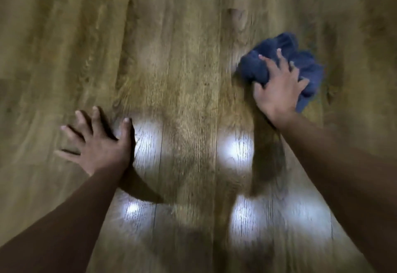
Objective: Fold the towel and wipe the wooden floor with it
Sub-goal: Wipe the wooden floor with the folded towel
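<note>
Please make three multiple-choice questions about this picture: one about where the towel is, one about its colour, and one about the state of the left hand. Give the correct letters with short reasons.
1. Where is the towel?
A. under the right hand
B. under the left hand
C. between both hands

2. What colour is the towel?
A. white
B. dark blue
C. red

3. How is the left hand?
A. gripping the towel
B. closed in a fist
C. spread flat on the wooden floor

Answers:
1 A: the right hand presses on the bunched towel.
2 B: the cloth is dark blue against the brown wooden floor.
3 C: its fingers are spread on bare boards.
</note>
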{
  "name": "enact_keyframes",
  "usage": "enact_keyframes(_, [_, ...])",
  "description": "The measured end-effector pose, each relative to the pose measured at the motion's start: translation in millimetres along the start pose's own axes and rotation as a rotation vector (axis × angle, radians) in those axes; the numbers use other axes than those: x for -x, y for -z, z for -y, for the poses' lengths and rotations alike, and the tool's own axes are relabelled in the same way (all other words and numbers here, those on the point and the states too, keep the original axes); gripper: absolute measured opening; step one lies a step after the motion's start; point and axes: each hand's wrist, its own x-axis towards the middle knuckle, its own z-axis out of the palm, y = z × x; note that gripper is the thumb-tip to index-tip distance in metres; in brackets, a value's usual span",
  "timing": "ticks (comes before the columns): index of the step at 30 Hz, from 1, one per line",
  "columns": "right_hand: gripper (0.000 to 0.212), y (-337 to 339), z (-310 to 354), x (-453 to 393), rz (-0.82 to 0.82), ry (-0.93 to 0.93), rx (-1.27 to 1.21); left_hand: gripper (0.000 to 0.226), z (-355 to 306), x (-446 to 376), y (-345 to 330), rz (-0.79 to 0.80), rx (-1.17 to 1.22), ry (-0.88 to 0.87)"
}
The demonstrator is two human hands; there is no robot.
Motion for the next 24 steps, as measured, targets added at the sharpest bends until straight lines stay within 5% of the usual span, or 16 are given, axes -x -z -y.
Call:
enact_keyframes(5, [0.082,-14.6,88.1,135.8,0.239,0.566,0.093,0.087,0.2,0.6,-0.9,-0.020,0.034,-0.012])
enact_keyframes(9, [0.060,-28.8,109.9,243.9,0.475,1.271,0.176,0.089,2.8,-0.1,-1.5,-0.007,0.021,-0.011])
enact_keyframes(12, [0.055,-29.1,103.9,226.2,0.477,1.477,0.227,0.088,1.8,-1.2,-1.0,-0.009,0.043,-0.013])
enact_keyframes(15, [0.072,-27.4,93.8,159.9,0.381,1.218,0.250,0.089,2.4,-0.1,-0.5,-0.017,0.052,-0.013])
enact_keyframes(20, [0.069,-8.4,67.7,53.1,0.201,0.335,0.106,0.093,2.4,-0.2,0.9,-0.014,0.059,-0.022])
enact_keyframes(24, [0.073,-10.7,76.1,93.2,0.130,0.266,0.138,0.094,1.4,-0.6,2.4,-0.013,0.044,-0.019])
